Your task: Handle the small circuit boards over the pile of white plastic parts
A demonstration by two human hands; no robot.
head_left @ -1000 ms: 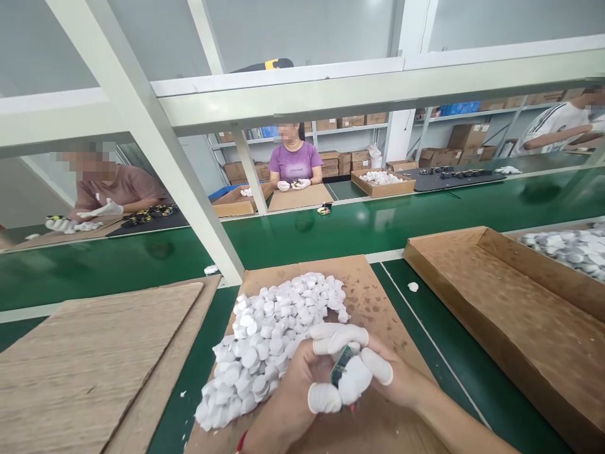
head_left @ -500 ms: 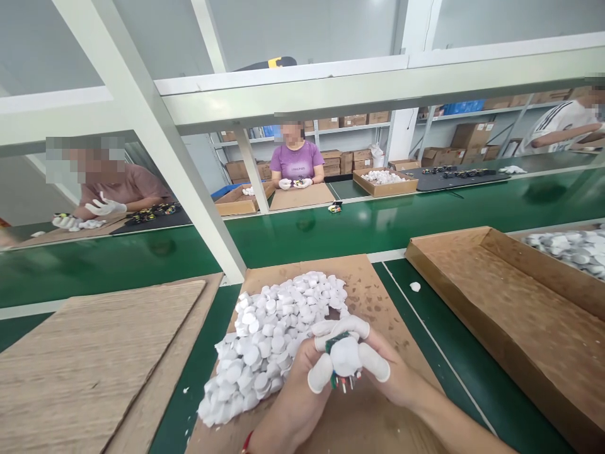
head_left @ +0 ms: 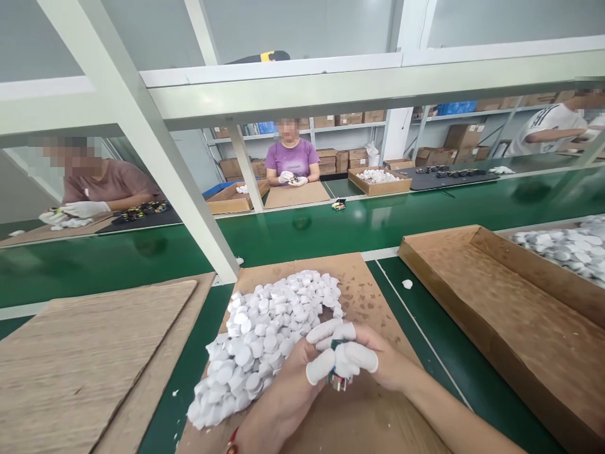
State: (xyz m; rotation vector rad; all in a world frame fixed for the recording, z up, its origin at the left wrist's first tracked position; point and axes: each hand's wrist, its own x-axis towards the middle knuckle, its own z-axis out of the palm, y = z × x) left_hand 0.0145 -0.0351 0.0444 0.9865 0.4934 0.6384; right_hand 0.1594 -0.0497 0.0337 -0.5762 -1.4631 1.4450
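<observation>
Cardboard sheet lies on a green conveyor belt, and over its lower part the left hand and right hand come together, clamped on a small circuit board. The board sits between the fingertips, mostly hidden, with its green edge showing above them and coloured parts and metal pins poking out below. White finger cots cover the tips, and a red cord circles the left wrist.

The left hand overlaps the lower right edge of a heap of white discs, which spreads across the sheet and spills just past its left edge. To the right of the hands, a strip of speckled cardboard runs to the sheet's slanted edge. Beyond that edge lies a band of green belt with one stray white disc, then the low wall of a wide cardboard tray. Left of the heap, another band of belt separates the sheet from a large ribbed board. Across the line, a co-worker in a purple shirt holds a small part in gloved hands.
</observation>
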